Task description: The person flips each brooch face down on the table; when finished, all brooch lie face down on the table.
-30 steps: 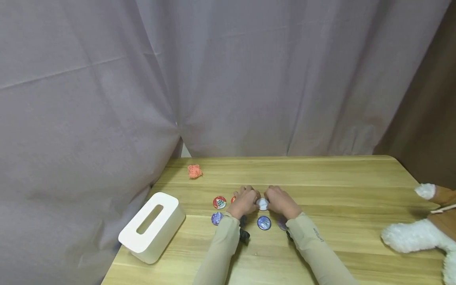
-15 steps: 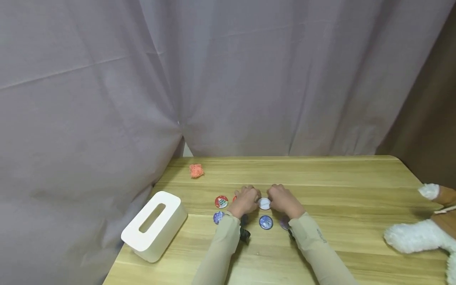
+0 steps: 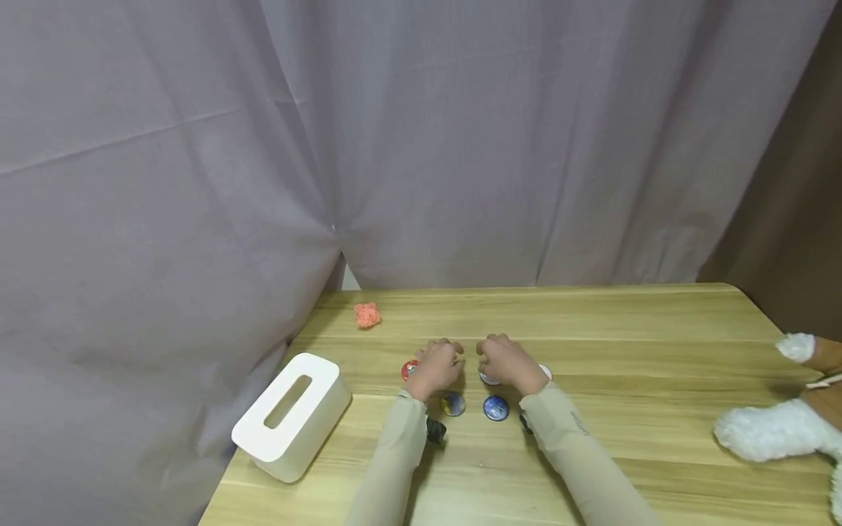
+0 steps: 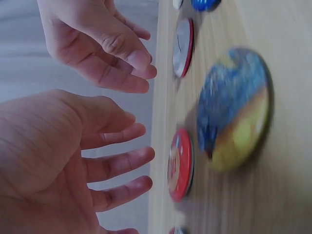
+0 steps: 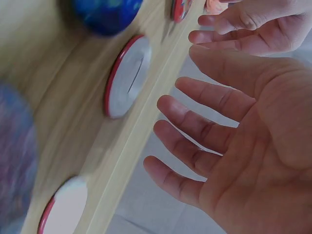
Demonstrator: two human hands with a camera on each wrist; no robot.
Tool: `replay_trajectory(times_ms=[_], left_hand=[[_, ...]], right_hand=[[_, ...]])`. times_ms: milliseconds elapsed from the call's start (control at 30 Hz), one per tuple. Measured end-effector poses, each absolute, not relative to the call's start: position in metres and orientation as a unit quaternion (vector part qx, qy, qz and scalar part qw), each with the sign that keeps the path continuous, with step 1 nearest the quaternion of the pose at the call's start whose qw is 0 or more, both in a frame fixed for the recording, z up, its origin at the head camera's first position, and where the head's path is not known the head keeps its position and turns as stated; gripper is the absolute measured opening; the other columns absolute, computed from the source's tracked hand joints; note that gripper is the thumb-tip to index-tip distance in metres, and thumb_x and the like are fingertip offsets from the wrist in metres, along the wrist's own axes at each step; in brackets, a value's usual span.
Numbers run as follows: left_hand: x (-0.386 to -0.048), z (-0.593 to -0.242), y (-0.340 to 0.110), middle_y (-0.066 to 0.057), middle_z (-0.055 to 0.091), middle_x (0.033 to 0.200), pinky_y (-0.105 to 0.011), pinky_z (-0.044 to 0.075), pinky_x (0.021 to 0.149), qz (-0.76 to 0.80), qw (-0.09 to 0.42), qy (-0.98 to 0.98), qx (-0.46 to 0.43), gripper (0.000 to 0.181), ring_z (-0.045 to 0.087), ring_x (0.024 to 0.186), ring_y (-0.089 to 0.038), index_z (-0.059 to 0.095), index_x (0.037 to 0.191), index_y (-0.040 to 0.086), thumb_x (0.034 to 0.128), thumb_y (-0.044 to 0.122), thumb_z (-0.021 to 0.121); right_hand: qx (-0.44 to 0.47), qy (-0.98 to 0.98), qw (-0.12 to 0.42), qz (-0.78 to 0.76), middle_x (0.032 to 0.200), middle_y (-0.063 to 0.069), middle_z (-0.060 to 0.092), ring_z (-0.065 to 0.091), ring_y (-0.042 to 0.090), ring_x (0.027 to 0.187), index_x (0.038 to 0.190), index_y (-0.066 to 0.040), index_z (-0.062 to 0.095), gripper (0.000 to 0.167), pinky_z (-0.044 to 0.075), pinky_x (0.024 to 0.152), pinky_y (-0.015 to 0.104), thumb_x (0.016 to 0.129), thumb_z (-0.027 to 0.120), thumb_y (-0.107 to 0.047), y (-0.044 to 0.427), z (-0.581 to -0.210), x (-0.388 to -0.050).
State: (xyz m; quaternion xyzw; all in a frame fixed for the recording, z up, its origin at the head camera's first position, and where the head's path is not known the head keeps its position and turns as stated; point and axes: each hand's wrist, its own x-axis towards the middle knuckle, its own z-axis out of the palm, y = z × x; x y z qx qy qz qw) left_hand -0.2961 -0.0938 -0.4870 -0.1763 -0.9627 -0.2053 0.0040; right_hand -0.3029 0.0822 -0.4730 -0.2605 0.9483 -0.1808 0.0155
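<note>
While two beige sleeves [image 3: 395,453] spanned the six o'clock side of the wooden desk [image 3: 658,409], a blue badge [image 3: 496,408] lay between them and was taken as the clock's centre. A yellow-and-blue badge [image 3: 453,404] lay just beside it at nine o'clock. Well apart, a slotted white box [image 3: 312,422] stood at nine and a white-and-brown plush limb [image 3: 776,431] lay at three. The left hand [image 3: 438,364] hung at ten, its grip spread, fingers [image 4: 122,164] loosely bent. The right hand [image 3: 509,361] hung near twelve, its grip likewise spread, partly covering a white-topped, red-rimmed badge [image 5: 128,77] from the head camera. A red badge [image 3: 409,370], partly hidden, lay beside the left hand at ten; a second white-topped badge [image 3: 546,371] lay beside the right hand at two. Farther off, a coral-coloured textured piece [image 3: 367,315] lay at ten, near the desk's far edge, before a grey curtain [image 3: 427,146].
</note>
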Motion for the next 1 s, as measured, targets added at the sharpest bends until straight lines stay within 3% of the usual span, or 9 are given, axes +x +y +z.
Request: replay_trajectory(times_ms=[433,667,1000], left_hand=[[-0.294,-0.491,-0.137,-0.014,0.066,0.126,-0.069,0.032,0.095,-0.223,-0.011,-0.964,-0.143,0.025,0.051,0.123,-0.046,0.071,0.116,0.001,0.0918,0.007,0.067],[-0.292,-0.491,-0.143,-0.010,0.070,0.103,-0.067,0.035,0.094,-0.209,-0.024,-0.967,-0.142,0.043,0.055,0.112,-0.040,0.067,0.125,0.003,0.0830,0.001,0.074],[-0.294,-0.496,-0.136,-0.007,0.071,0.099,-0.057,0.038,0.086,-0.207,-0.013,-0.966,-0.153,0.047,0.057,0.102,-0.035,0.069,0.119,0.005,0.0745,0.004,0.083]], right_hand=[[-0.274,0.942,0.028,-0.191,0.103,0.016,0.065,0.058,0.037,0.098,0.109,0.005,0.069,0.026,0.048,0.087,0.053,0.086,0.074,-0.005,0.041,-0.476,-0.309],[-0.273,0.944,0.025,-0.186,0.095,0.012,0.065,0.058,0.033,0.092,0.100,0.002,0.070,0.025,0.048,0.084,0.051,0.078,0.081,-0.002,0.034,-0.479,-0.310],[-0.275,0.945,0.023,-0.176,0.083,0.007,0.060,0.055,0.030,0.084,0.090,-0.002,0.067,0.021,0.046,0.080,0.051,0.074,0.081,0.001,0.032,-0.484,-0.312]])
